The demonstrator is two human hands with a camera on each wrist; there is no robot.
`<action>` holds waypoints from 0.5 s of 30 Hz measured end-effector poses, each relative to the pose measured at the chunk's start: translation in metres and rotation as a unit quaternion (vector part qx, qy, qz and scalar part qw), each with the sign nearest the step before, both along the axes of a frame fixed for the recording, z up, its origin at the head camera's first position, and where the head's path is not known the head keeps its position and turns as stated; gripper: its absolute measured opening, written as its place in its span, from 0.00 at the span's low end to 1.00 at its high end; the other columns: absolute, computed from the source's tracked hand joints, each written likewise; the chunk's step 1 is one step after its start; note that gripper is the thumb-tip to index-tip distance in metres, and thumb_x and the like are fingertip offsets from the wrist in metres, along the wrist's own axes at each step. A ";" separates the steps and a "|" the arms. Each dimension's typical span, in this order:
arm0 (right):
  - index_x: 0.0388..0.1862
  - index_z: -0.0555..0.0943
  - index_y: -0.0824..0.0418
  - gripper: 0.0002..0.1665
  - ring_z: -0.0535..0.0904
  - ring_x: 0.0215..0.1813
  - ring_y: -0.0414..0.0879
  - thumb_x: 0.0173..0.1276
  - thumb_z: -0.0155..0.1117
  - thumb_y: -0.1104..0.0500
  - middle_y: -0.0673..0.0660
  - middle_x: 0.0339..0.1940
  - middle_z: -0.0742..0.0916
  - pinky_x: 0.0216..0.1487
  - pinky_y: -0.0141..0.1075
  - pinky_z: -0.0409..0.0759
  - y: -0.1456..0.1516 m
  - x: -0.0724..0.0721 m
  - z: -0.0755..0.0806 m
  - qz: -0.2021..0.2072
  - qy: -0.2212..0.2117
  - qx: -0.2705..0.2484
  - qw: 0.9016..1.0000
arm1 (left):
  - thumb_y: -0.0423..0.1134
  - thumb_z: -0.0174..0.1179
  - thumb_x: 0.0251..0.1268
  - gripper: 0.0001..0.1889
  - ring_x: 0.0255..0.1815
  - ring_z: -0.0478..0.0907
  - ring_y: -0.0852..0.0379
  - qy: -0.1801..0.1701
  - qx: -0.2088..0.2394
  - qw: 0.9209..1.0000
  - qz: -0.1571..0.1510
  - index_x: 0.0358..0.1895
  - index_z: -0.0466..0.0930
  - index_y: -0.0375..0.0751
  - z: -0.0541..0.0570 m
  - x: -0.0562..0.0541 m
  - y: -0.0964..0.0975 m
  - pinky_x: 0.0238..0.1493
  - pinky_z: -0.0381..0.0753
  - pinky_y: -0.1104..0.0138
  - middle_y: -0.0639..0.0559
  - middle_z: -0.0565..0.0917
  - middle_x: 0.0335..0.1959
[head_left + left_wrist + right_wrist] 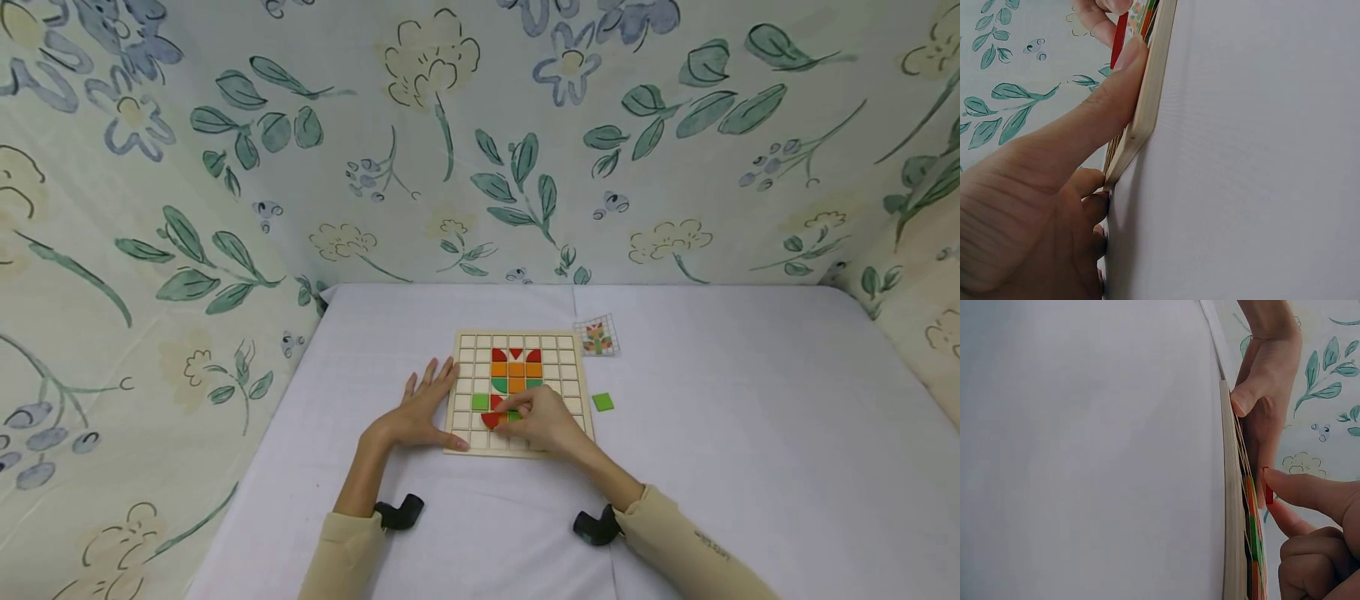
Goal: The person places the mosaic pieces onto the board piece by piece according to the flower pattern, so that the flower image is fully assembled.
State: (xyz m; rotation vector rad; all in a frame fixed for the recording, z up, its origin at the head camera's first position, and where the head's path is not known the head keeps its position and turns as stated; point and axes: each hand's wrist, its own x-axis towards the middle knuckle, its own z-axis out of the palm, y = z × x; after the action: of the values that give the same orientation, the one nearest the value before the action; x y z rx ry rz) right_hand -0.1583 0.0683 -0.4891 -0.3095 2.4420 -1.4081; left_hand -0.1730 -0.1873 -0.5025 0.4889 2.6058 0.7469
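A square wooden grid board (467,438) lies on the table with red, orange and green tiles set in several of its cells. My left hand (411,419) rests along the board's left side with fingers spread, its thumb on the near left corner. Between thumb and finger, my right hand (546,421) pinches a red tile (491,420) with a curved edge, just above the board's lower middle. The right wrist view shows that red tile (1268,485) edge-on, apart from the board. My right hand covers some of the cells on the lower right.
A loose green square tile (603,402) lies right of the board. Beside the board's far right corner is a small card (597,336) with a printed tile pattern. White cloth (720,433) covers the table, and a floral curtain (450,167) hangs behind it.
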 end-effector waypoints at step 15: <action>0.39 0.91 0.59 0.13 0.56 0.15 0.40 0.54 0.82 0.62 0.46 0.12 0.65 0.18 0.29 0.52 -0.014 -0.004 -0.005 0.009 0.008 0.006 1.000 | 0.61 0.79 0.48 0.70 0.88 0.21 0.48 -0.003 0.003 1.000 -0.002 0.86 0.35 0.50 0.000 0.000 0.000 0.85 0.21 0.43 0.54 0.32 0.88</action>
State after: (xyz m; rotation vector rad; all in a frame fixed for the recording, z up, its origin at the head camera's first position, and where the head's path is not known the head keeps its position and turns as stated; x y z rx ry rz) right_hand -0.1625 0.0542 -0.4944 -0.3417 2.4536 -1.3888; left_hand -0.1734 -0.1870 -0.5021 0.4922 2.5974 0.7540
